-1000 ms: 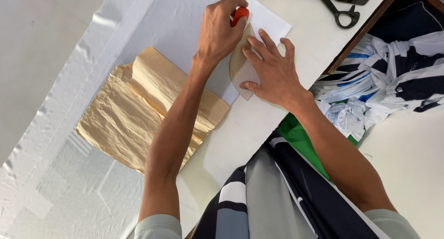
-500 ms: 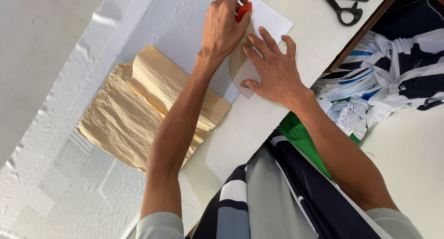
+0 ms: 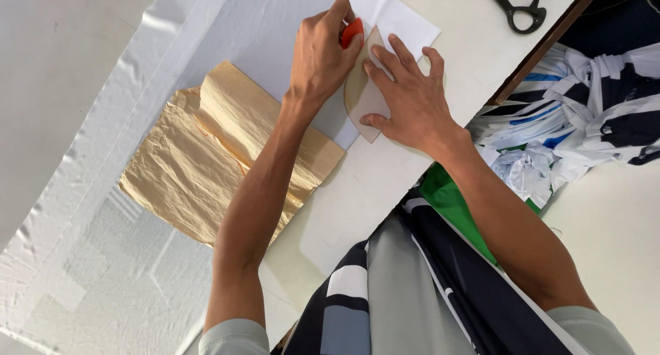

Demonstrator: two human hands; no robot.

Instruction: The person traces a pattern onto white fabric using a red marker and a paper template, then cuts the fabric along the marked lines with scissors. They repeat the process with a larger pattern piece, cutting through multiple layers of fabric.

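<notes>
One white table [image 3: 385,190], smooth and matte, with a dark wooden edge along its right side. One long sheet of white cloth [image 3: 103,121], faintly glossy, runs diagonally over it, creased along its length. One sheet of tan-gold fabric [image 3: 206,169], crinkled like foil paper, lies on that cloth, one end folded back in a soft roll. One heap of navy, white and green striped fabric [image 3: 584,114], bunched and knotted, sits beyond the table's edge at right; more navy and grey cloth [image 3: 412,286] hangs at the near edge. One white rectangular piece [image 3: 275,39], flat and crisp, lies over the top of the gold sheet. One pair of black-handled scissors [image 3: 515,4], partly cut off by the frame, well apart from the hands. One template [image 3: 364,97], pale beige, stiff-looking, curved on the left side and tapering to points at both ends, lies at the right edge of the white piece. The right hand [image 3: 405,101] presses flat on it, fingers spread apart. The left hand [image 3: 320,56] is curled shut round one small red-orange marker [image 3: 351,32], whose tip meets the template's curved edge; most of the marker is hidden in the grip.
</notes>
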